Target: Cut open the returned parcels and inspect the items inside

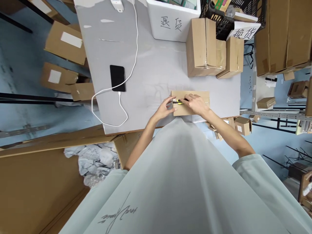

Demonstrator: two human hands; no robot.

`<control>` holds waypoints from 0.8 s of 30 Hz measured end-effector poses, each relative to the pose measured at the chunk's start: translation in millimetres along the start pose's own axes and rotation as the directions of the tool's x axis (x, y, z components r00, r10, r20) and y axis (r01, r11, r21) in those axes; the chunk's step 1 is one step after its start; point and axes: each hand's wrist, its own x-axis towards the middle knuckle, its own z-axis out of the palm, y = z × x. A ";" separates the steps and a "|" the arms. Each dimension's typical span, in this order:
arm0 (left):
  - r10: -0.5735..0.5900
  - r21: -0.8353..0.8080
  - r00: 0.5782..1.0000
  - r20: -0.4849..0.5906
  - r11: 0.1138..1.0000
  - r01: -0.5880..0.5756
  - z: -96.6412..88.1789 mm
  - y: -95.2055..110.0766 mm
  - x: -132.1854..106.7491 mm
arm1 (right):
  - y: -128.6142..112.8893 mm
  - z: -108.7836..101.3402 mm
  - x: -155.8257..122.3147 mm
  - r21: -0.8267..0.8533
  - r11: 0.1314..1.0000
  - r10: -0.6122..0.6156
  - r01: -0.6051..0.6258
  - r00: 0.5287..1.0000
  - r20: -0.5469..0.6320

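Note:
A small cardboard box [184,111] lies flat near the front edge of the grey table. My left hand [165,110] grips its left end, thumb on the near side and fingers on the far side. In my right hand [195,103] is a black and yellow box cutter [179,101], held over the top of the box. Its tip points left, towards the gap between my left thumb and fingers. Whether the blade touches the cardboard I cannot tell.
Taped cartons [198,45] stand at the back right of the table [151,65], beside a white foam box [173,24] and a black crate [220,27]. A phone [118,78] with a white cable [136,42] lies to the left. Below left, a large carton [36,188] holds crumpled plastic.

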 end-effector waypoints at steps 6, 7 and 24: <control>-0.020 -0.022 1.000 -0.019 1.000 0.020 2.2 -0.4 -1.3 | -17.1 -6.2 -1.9 -0.074 0.997 -0.033 0.034 0.999 0.006; -0.025 -0.025 0.999 -0.022 0.999 0.025 2.7 0.6 -2.0 | -19.4 -7.1 -2.2 -0.087 0.995 -0.047 0.048 0.999 0.008; -0.109 0.052 0.988 -0.107 0.992 0.115 -0.5 9.3 -5.5 | 46.8 15.5 -47.3 -0.078 0.980 -0.190 0.184 0.979 -0.080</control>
